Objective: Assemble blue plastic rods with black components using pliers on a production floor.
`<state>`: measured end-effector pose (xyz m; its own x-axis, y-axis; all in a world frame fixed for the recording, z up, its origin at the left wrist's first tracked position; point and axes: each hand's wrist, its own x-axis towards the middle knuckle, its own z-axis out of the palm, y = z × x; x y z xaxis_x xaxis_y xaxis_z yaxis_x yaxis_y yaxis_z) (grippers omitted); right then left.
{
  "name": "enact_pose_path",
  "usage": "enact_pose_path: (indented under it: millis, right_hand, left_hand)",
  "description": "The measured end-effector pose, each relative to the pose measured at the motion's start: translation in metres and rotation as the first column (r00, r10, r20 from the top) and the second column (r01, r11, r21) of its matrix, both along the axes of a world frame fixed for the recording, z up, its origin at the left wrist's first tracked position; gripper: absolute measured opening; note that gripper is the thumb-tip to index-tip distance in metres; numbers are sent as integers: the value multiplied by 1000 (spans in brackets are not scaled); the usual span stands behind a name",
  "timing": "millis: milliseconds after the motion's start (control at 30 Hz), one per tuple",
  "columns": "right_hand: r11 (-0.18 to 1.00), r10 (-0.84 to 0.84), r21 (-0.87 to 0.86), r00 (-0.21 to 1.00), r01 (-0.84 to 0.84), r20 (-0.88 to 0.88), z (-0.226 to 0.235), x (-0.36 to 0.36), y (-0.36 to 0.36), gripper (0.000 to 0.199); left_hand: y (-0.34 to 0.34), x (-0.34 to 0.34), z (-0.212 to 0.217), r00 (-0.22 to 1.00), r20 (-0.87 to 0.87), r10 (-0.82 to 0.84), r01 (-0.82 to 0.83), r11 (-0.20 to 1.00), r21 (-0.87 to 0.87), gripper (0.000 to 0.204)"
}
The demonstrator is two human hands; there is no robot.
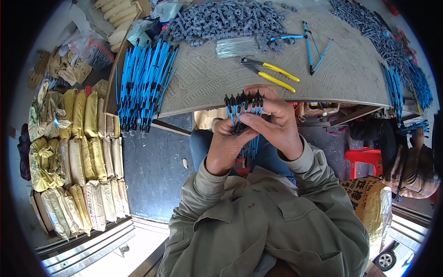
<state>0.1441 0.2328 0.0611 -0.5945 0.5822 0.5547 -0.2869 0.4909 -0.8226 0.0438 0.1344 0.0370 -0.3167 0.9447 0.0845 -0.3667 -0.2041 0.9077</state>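
Both of my hands hold a small bundle of thin blue rods with black tips (243,98) just off the table's near edge. My left hand (226,147) is closed around it from below. The fingers of my right hand (279,121) close on it near the black tips, thumb in front. The bundle's lower part hangs below my hands, partly hidden by them. Beyond my hands lies a pair of cutting pliers with yellow handles (277,81). A bundle of thin metal wires (237,47) rests past the pliers, and jointed blue rods (308,48) lie to the right.
Grey plastic parts (226,21) are heaped at the table's far side. Many blue rods (143,83) overhang its left edge. Stacked sacks (76,157) stand on the left. At right are a red stool (364,159) and another person in a plaid sleeve (415,180).
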Motion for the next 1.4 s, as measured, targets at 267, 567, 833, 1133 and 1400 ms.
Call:
enact_pose_path:
  millis: [267,567,833,1133,1400]
  right_hand:
    - [982,35,-180,996,-50,-84,3,1,-4,13]
    - [975,96,-198,994,-102,-44,14,10,2,15]
    - [802,-596,214,767,557,238,-38,37,225,30]
    - [312,-944,947,138,79,300,-118,111,398,23]
    - [667,-741,271,653,694,153,-3,115,208,26]
  left_hand:
    - [2,2,6,997,75,18,-16,1000,-24,24]
    - [8,5,16,993,112,-47,45,999,19,24]
    - [-30,-7,50,961,-272,-49,72,995,76,20]
    - [-25,6,33,991,-130,-20,63,939,338,20]
    - [-11,-5,-3,991,-130,8,29,960,279,20]
